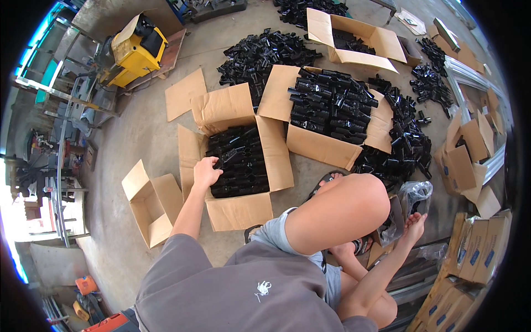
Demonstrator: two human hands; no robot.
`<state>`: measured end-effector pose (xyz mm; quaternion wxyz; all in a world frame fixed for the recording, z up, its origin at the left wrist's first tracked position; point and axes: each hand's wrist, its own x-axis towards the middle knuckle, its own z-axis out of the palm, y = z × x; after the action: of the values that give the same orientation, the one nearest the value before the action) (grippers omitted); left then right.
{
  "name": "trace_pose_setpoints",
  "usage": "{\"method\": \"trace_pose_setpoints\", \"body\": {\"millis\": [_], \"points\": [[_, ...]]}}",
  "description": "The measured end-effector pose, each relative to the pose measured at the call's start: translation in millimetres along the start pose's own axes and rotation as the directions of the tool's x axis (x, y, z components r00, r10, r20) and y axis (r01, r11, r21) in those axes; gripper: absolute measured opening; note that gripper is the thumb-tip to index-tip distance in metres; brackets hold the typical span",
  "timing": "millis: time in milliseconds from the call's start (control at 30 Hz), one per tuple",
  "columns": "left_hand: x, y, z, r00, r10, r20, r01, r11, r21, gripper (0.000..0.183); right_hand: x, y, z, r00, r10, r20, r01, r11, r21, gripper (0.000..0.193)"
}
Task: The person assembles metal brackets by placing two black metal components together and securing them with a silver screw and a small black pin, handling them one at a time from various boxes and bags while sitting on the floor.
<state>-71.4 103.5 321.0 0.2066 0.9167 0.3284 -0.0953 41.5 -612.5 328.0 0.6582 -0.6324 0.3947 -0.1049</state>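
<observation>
My left hand (206, 172) reaches into an open cardboard box (238, 213). Its fingers close on the end of a black tubular part (232, 157) that lies slightly askew over neat rows of similar black parts (243, 181). Off to the right, beyond my bent knee, my right hand (414, 226) has its fingers drawn together against a clear plastic bag (416, 191). Whatever those fingers hold is too small or hidden to make out. Dark contents show inside the bag, next to a small open carton (391, 224).
A second box (323, 148) brims with black parts. Loose heaps (265, 58) cover the floor behind and to the right (406, 130). A smaller carton (148, 202) stands left, a larger one (354, 58) far back. Stacked cartons (478, 249) stand right; a yellow machine (135, 52) is back left.
</observation>
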Motion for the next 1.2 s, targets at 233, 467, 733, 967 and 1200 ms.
{"method": "trace_pose_setpoints", "body": {"millis": [233, 467, 733, 967, 1200], "points": [[78.4, 20.0, 35.8, 0.961, 0.278, -0.014, -0.271, 0.946, 0.177, 0.05, -25.1, -33.8, 30.5, 0.996, -0.078, 0.035, 0.077, 0.997, 0.028, 0.048], [135.0, 4.2, 87.9, 0.991, 0.011, -0.134, -0.007, 0.999, 0.034, 0.049, -56.5, -57.0, 22.8, 0.987, -0.14, -0.078, 0.148, 0.985, 0.093, 0.044], [202.2, -27.2, 115.0, 0.928, -0.261, 0.265, 0.369, 0.551, -0.748, 0.066, -51.6, 13.1, 3.8, 0.997, 0.052, -0.06, -0.038, 0.976, 0.214, 0.04], [169.5, -92.1, 102.6, 0.81, -0.472, 0.346, 0.578, 0.55, -0.603, 0.069, -37.7, 52.6, 15.7, 0.99, 0.142, -0.021, -0.128, 0.941, 0.313, 0.038], [154.4, 8.1, 127.1, 0.866, -0.378, 0.328, 0.473, 0.405, -0.782, 0.041, -18.7, 81.4, -3.9, 0.97, 0.231, -0.071, -0.198, 0.927, 0.317, 0.041]]}}
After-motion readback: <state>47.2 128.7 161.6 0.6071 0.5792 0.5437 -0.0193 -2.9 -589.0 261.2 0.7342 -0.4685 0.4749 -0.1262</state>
